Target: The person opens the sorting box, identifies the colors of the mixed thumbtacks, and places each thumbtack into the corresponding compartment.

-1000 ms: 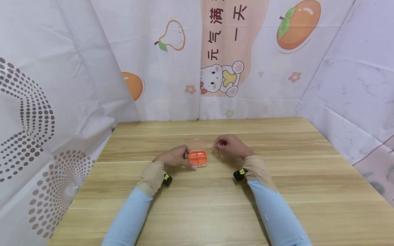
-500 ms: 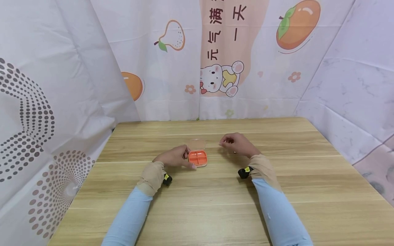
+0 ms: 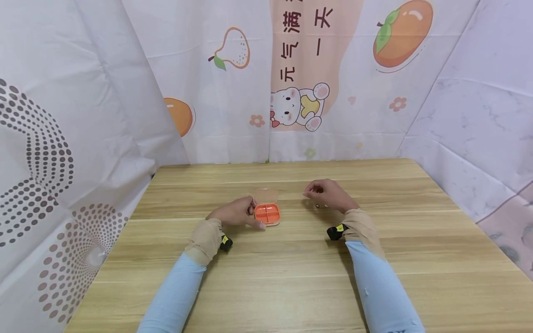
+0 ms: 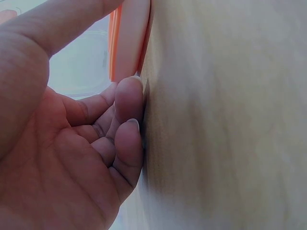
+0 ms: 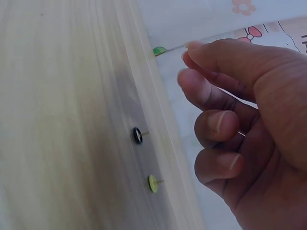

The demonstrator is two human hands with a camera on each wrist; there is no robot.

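A small orange pill box (image 3: 273, 224) with a cross divider lies on the table, its clear lid (image 3: 265, 196) raised at the back. My left hand (image 3: 235, 213) holds the box at its left side, thumb along the near edge and fingers toward the lid. In the left wrist view, the pale side wall (image 4: 132, 38) shows past the thumb. My right hand (image 3: 331, 195) hovers to the right of the box, fingers loosely curled, nothing visible between thumb and index fingertips. Below it in the right wrist view lie a black ring-shaped stud earring (image 5: 137, 135) and a yellow disc-shaped stud earring (image 5: 153, 184).
The wooden table (image 3: 266, 286) stretches around both hands. At its back edge hangs a white printed curtain (image 3: 233, 138), with more cloth along the left and right sides. A small black camera (image 3: 335, 232) is strapped at the right wrist.
My right hand has moved rightward, away from the pill box, uncovering a small dark stud on the table. The left hand and the box have stayed in place.
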